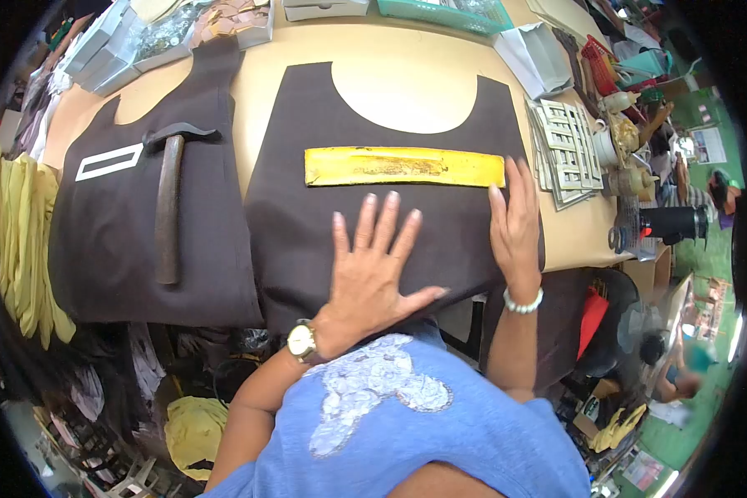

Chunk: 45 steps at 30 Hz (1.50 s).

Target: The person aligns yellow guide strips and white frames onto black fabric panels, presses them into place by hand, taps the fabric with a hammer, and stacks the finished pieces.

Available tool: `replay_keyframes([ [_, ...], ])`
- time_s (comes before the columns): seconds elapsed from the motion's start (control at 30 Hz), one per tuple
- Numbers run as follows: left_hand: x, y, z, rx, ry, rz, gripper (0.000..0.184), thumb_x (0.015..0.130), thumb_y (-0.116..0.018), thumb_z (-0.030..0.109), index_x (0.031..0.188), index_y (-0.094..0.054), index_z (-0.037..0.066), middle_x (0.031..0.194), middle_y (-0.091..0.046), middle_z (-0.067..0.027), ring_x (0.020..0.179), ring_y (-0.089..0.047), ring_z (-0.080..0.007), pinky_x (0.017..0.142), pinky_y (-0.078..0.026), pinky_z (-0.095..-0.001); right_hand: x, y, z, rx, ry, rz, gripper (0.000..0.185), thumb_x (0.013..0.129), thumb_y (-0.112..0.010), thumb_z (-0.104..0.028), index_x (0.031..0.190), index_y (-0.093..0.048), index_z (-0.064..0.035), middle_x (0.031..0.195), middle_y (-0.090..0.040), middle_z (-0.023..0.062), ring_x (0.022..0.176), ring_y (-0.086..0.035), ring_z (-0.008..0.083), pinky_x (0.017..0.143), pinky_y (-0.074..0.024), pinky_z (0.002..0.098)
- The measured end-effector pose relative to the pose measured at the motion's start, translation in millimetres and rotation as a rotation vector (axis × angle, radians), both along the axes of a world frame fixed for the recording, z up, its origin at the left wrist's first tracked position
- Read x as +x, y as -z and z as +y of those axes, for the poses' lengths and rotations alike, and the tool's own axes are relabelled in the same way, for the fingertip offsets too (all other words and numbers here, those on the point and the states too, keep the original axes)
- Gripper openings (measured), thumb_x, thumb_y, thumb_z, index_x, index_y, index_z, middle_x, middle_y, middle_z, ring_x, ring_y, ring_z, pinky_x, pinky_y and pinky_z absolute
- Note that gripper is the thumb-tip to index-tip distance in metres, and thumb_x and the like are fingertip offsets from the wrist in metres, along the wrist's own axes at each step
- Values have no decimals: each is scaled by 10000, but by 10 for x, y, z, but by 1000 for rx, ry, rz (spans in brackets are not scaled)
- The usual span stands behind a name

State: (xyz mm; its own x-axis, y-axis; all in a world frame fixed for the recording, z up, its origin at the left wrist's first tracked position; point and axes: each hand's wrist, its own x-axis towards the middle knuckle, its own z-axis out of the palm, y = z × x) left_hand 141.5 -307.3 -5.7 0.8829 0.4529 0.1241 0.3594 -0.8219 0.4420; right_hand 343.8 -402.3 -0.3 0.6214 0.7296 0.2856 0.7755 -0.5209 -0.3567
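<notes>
A dark brown cut panel (390, 236), leather-like with a curved neckline, lies flat in front of me. Across its upper part rests a yellow strip (373, 167), brown-stained along the middle. My left hand (369, 270) is spread flat on the panel just below the strip, fingers apart. At the strip's right end is my right hand (516, 224), its fingers stretched out, the thumb and fingertips at the strip's edge; whether it presses there I cannot tell. To the left, a second dark panel (207, 224) carries a hammer (168, 207) and a white rectangular frame (108, 162).
Cut-out pale templates (568, 153) are stacked at the right. Boxes of small parts (162, 41), a white box (535, 62) and a green basket (448, 12) line the table's far side. Yellow pieces (21, 241) hang at the left. Bottles (631, 183) stand at the right edge.
</notes>
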Motion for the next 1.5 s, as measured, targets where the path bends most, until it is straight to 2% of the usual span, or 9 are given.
replay_keyframes([
  [0.07,-107,-48,129,37,-72,56,903,743,-566,650,1392,-344,62,1470,-210,-223,1368,-157,-392,1043,-87,-637,-76,238,-288,-53,190,95,546,921,-482,-344,1350,-381,-22,1400,-337,234,1309,-289,395,1068,-233,489],
  [0.2,-392,99,375,116,-246,192,841,811,-534,586,1414,-290,53,1481,-193,-208,1378,-138,-373,1071,-92,-593,-22,347,-395,-182,140,-54,651,914,-432,-473,1384,-339,-32,1435,-288,227,1337,-244,390,1087,-191,499],
  [0.53,-540,254,417,117,-326,198,781,842,-535,520,1422,-274,67,1487,-162,-208,1382,-114,-371,1092,-105,-552,77,288,-549,-234,184,-28,653,892,-472,-482,1369,-376,-47,1436,-299,211,1339,-243,386,1089,-192,497],
  [0.93,-550,196,408,119,-324,213,745,869,-527,468,1427,-253,58,1484,-167,-212,1374,-134,-380,1073,-153,-566,211,323,-651,-181,84,-111,569,892,-520,-405,1335,-431,-60,1408,-356,186,1314,-300,373,1063,-239,501],
  [1.07,-525,-137,358,96,-362,212,733,851,-591,366,1417,-263,37,1482,-188,-206,1373,-158,-374,1082,-166,-537,132,126,-594,-155,112,-192,553,875,-580,-325,1316,-439,-23,1383,-381,203,1299,-326,370,1056,-262,485],
  [1.13,-472,-544,324,209,-327,193,727,839,-620,311,1410,-273,26,1483,-195,-197,1371,-172,-371,1086,-174,-523,102,-38,-480,18,104,-89,527,872,-591,-264,1304,-443,-2,1362,-394,224,1280,-352,372,1055,-281,451],
  [1.23,-240,-881,367,175,-229,-130,684,843,-607,305,1401,-310,44,1456,-253,-211,1350,-208,-402,1068,-180,-550,-9,-263,-191,329,75,145,450,910,-543,-185,1288,-443,39,1328,-437,225,1241,-421,315,1048,-311,361],
  [1.37,150,-536,474,184,-179,-300,650,866,-578,310,1398,-319,41,1443,-280,-214,1346,-222,-399,1072,-182,-541,-35,-118,122,766,99,633,412,966,-444,-193,1307,-425,38,1315,-466,147,1240,-416,211,1049,-300,316],
  [1.5,67,303,597,109,-333,-200,618,904,-530,303,1384,-307,-15,1425,-291,-245,1343,-224,-403,1081,-193,-507,64,341,-26,612,139,409,376,967,-421,-153,1281,-435,53,1292,-477,174,1220,-446,237,1025,-342,330],
])
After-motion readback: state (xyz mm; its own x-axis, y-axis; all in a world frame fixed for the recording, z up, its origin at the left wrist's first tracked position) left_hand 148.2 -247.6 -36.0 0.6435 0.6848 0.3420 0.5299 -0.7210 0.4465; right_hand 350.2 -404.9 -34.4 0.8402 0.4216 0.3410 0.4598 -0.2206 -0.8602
